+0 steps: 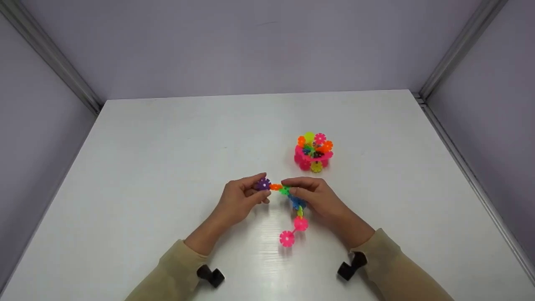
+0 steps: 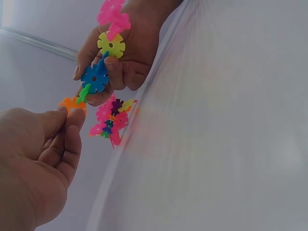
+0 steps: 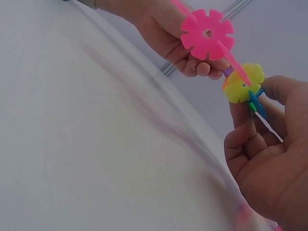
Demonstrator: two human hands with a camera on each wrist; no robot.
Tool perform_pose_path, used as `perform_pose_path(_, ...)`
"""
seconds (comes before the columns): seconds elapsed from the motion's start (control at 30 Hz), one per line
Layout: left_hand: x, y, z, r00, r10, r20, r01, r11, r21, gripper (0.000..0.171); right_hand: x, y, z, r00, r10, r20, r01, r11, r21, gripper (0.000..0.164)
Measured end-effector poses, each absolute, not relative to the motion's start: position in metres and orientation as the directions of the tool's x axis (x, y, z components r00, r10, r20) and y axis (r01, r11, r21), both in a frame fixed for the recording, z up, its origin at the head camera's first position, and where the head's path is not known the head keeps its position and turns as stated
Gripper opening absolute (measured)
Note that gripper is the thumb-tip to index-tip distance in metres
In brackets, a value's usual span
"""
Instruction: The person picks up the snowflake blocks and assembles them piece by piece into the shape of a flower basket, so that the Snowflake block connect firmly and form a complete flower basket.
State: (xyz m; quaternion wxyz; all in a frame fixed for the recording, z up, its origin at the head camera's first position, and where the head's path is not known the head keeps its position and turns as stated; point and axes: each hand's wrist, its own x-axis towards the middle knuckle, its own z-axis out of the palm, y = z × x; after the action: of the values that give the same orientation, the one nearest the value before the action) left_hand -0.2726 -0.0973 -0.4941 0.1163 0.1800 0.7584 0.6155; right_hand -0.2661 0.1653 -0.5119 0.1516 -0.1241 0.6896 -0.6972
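Both hands hold a chain of notched plastic discs over the white table. My left hand (image 1: 241, 198) pinches the purple disc (image 1: 263, 184) at the chain's left end between thumb and fingers. Beside it comes an orange disc (image 2: 73, 104), then a green disc (image 1: 284, 190), which my right hand (image 1: 319, 196) pinches with thumb and forefinger. From there the chain bends toward the front: blue discs (image 2: 95, 78), a yellow disc (image 2: 111, 44), then pink discs (image 3: 207, 34) hanging free at the end. In the left wrist view the purple disc is hidden by the left fingers.
Behind the right hand stands a round cluster (image 1: 313, 152) of joined discs in pink, orange, yellow and green. The white table (image 1: 167, 146) meets pale walls at its back and sides, with metal rails (image 1: 468, 54) at the corners. Black wrist mounts (image 1: 352, 266) sit on the sleeves.
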Motion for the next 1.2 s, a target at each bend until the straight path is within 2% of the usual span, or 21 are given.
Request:
perform_pose_path(0.2,-0.2730,-0.1001,-0.4958,-0.902,0.427,0.064,0.186,0.251,0.950,0.054,-0.2652,0.1664,-0.5116,-0.919,-0.394,-0.036,0.049,-0.022,-0.999,0.035)
perform_pose_path(0.53,-0.2743,-0.1042,-0.4921,-0.881,0.472,0.008,0.032,0.043,0.999,0.043,-0.2634,0.1648,-0.5101,-0.912,-0.407,-0.041,0.055,-0.022,-0.998,0.036)
perform_pose_path(0.83,-0.2742,-0.1001,-0.4922,-0.886,0.463,0.036,0.047,0.013,0.999,0.039,-0.2640,0.1652,-0.5103,-0.900,-0.435,0.009,-0.021,0.023,-0.999,0.033)
perform_pose_path(1.2,-0.2727,-0.0983,-0.4945,-0.884,0.465,0.035,0.048,0.016,0.999,0.038,-0.2631,0.1629,-0.5089,-0.901,-0.433,-0.018,-0.014,0.070,-0.997,0.031)
